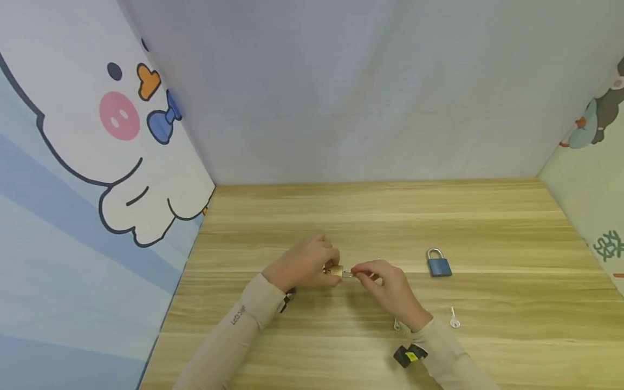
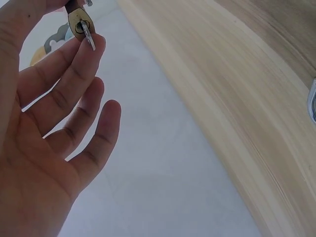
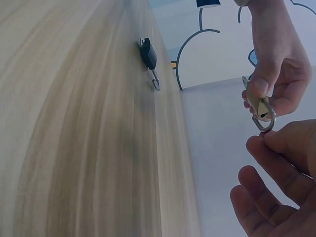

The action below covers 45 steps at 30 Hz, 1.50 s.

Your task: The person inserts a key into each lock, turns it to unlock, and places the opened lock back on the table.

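Note:
My left hand [image 1: 307,264] grips a small brass padlock [image 1: 335,271] by its body between thumb and fingers. A silver key [image 2: 88,35] sticks out of the keyhole in its bottom. From the other end the silver shackle [image 3: 270,123] points toward my right hand [image 1: 387,284], whose thumb and index finger pinch its curved end. The other fingers [image 3: 266,202] of the right hand are loosely bent. Both hands are over the wooden table [image 1: 341,216], roughly in its middle.
A blue padlock [image 1: 440,266] lies on the table to the right, with a small key [image 1: 454,318] nearer to me. Another key [image 1: 397,324] lies partly under the right wrist. In the right wrist view a dark padlock [image 3: 148,54] lies by a printed wall [image 3: 212,54].

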Available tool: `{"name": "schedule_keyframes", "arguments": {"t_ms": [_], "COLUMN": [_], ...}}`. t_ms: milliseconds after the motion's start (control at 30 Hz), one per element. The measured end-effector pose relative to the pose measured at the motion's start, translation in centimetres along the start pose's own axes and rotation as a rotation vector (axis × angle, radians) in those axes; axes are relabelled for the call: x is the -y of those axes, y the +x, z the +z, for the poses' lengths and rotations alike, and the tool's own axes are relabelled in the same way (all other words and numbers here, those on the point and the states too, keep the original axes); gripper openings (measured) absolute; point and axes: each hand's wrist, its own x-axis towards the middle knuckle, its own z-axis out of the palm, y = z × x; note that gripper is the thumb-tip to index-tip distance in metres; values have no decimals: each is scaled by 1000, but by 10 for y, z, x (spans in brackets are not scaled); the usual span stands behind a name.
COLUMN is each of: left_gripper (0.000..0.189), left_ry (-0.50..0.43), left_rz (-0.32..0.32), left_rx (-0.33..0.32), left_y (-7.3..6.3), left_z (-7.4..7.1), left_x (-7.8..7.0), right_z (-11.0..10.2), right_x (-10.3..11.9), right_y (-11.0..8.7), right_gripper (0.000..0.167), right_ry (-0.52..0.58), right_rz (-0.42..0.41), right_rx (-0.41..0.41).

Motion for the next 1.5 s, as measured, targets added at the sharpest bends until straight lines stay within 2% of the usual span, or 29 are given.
{"name": "schedule_keyframes", "arguments": {"t_ms": [367, 533, 833, 1033, 1267, 1500], "left_gripper": [21, 24, 26, 27, 34, 43], "left_ry": [3, 27, 33, 63, 154, 242], "left_rz": [-32, -45, -74, -78, -140, -191], "left_rx": [-33, -26, -6, -22, -43, -130], "left_y": [-2, -2, 0, 0, 1, 3], "left_z": [-2, -2, 0, 4, 12, 25], "left_x": [0, 0, -1, 0, -1, -3], "right_z": [4, 5, 4, 2, -5, -9], "right_x": [0, 2, -1, -3, -5, -8], "right_y": [-4, -5, -5, -5, -6, -7], "right_gripper": [14, 13, 12, 13, 13, 11], "right_ry": [55, 103, 119, 110, 82, 84], "right_rz": [80, 119, 156, 183, 219, 214], "right_rx": [57, 84, 90, 80, 64, 71]}}
